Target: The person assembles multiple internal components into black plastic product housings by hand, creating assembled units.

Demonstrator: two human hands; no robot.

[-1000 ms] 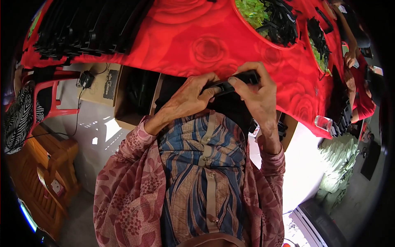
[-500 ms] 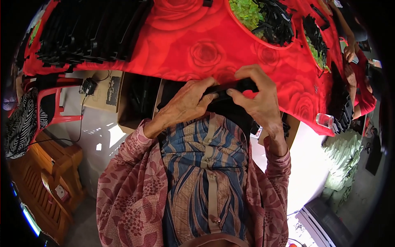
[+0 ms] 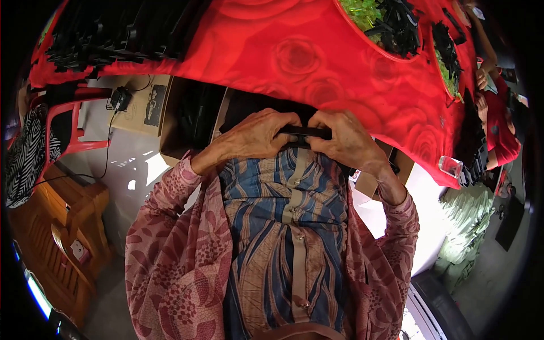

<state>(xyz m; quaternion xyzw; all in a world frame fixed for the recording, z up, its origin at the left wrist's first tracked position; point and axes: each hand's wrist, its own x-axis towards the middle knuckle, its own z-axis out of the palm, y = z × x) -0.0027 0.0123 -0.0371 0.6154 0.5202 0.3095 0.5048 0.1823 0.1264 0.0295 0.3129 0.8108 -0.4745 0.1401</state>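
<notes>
A narrow black bar-shaped piece (image 3: 309,132) is held crosswise in front of my lap, just short of the table's near edge; its exact kind does not show. My left hand (image 3: 263,133) pinches it at one end between thumb and fingers. On the other side my right hand (image 3: 345,139) grips it, thumb below and fingers curled over. Both thumbs lie close together near the bar's middle. The fingers hide parts of the bar.
The table has a red rose-patterned cloth (image 3: 345,85). Stacked long black pieces (image 3: 113,34) lie at the far left. A red-rimmed basin (image 3: 391,51) of yellow-green and black parts stands at the far right, near a clear cup (image 3: 450,165). Below is a cardboard box (image 3: 170,136); a person (image 3: 496,127) works at right.
Both hands have come down and nearer my body with the black bar. The right hand's fingers, spread wide before, are now curled closer around it.
</notes>
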